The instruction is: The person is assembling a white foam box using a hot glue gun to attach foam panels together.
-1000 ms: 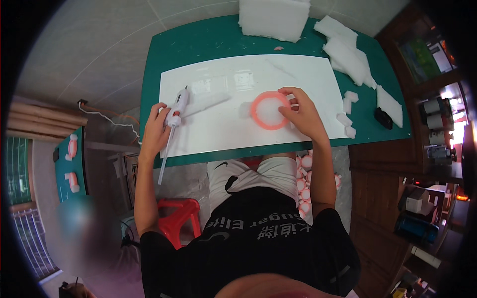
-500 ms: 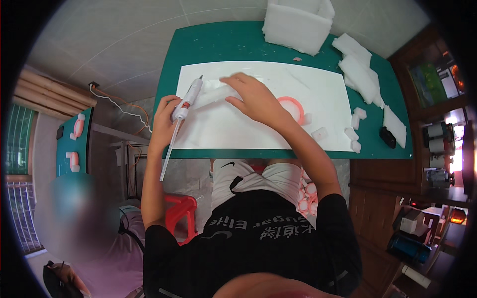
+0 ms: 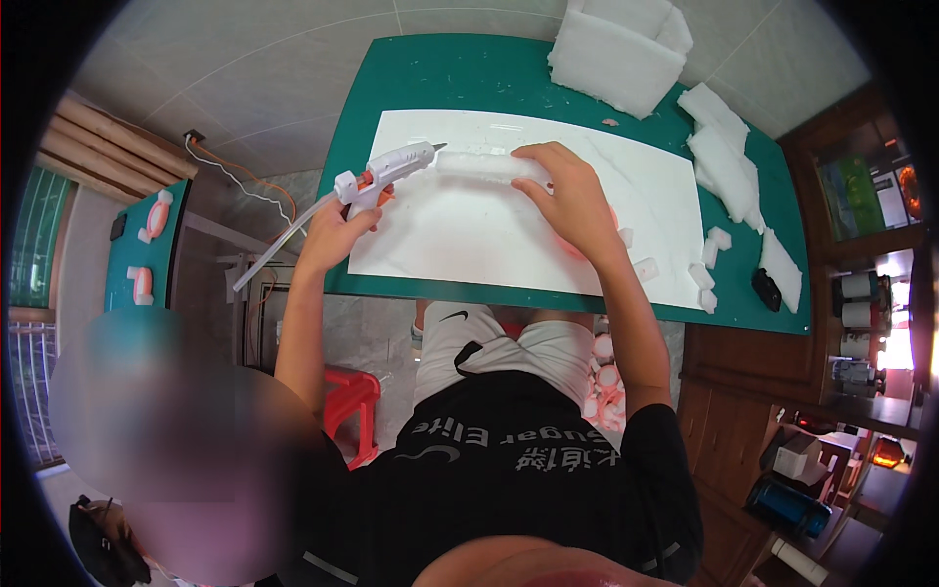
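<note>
My left hand [image 3: 342, 233] is closed round the handle of a white hot glue gun [image 3: 401, 164], with a long clear glue stick [image 3: 279, 249] sticking out of its back. The gun's nozzle points right, at the near end of a white foam strip [image 3: 479, 168]. At the strip's right end, my right hand [image 3: 569, 196] pinches it between thumb and fingers, just over the white board [image 3: 450, 245]. Partly hidden behind my right wrist lies a pink ring [image 3: 567, 247] on the board.
Small white foam blocks [image 3: 706, 276] lie at the board's right edge. Foam sheets [image 3: 724, 161] and a black object [image 3: 766, 290] rest on the green table [image 3: 440, 73], with a white foam box [image 3: 618, 59] at the back. A person [image 3: 186, 440] sits at lower left, beside another green table [image 3: 147, 259].
The glue gun has swung from pointing away to pointing right, its nozzle now at the foam strip. My right hand has moved right and now pinches the strip's end. The view has shifted slightly.
</note>
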Demonstrator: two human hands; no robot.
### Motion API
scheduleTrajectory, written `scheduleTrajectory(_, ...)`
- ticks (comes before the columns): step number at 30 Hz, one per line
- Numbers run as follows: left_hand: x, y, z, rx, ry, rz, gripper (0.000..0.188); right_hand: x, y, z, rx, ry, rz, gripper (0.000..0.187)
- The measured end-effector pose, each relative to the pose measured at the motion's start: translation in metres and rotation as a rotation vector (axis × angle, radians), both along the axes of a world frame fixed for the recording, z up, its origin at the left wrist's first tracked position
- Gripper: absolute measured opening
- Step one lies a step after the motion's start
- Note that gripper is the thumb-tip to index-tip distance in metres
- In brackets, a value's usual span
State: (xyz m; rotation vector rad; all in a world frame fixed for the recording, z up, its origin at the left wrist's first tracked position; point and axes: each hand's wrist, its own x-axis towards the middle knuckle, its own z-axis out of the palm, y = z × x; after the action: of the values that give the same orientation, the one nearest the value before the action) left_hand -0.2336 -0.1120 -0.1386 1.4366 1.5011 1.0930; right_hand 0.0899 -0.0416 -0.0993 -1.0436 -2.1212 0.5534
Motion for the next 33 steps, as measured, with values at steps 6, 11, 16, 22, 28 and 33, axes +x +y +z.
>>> scheduleTrajectory(6, 0.006, -0.003, 0.006, -0.013, -0.204, -0.146, 0.034, 0.004, -0.004, -0.001, 0.093, -0.043, -0.119, 0.029)
scheduleTrajectory(11, 0.007, -0.001, 0.004, -0.018, -0.159, -0.193, 0.033, 0.002, -0.006, -0.004, 0.157, 0.011, -0.084, 0.027)
scheduleTrajectory(16, 0.021, 0.004, 0.006, -0.047, -0.122, -0.182, 0.032, 0.009, -0.007, -0.004, 0.204, 0.021, -0.105, 0.026)
scheduleTrajectory(22, 0.006, 0.002, 0.002, -0.034, 0.225, -0.07, 0.036, 0.044, -0.005, 0.0, 0.248, -0.001, -0.197, 0.029)
scheduleTrajectory(28, 0.0, -0.003, -0.003, -0.02, 0.108, 0.022, 0.035, 0.139, 0.037, -0.012, 0.076, -0.05, -0.361, 0.033)
scheduleTrajectory(33, 0.016, 0.011, -0.007, -0.052, 0.127, -0.019, 0.036, 0.188, 0.071, -0.057, 0.055, -0.234, -0.374, 0.043)
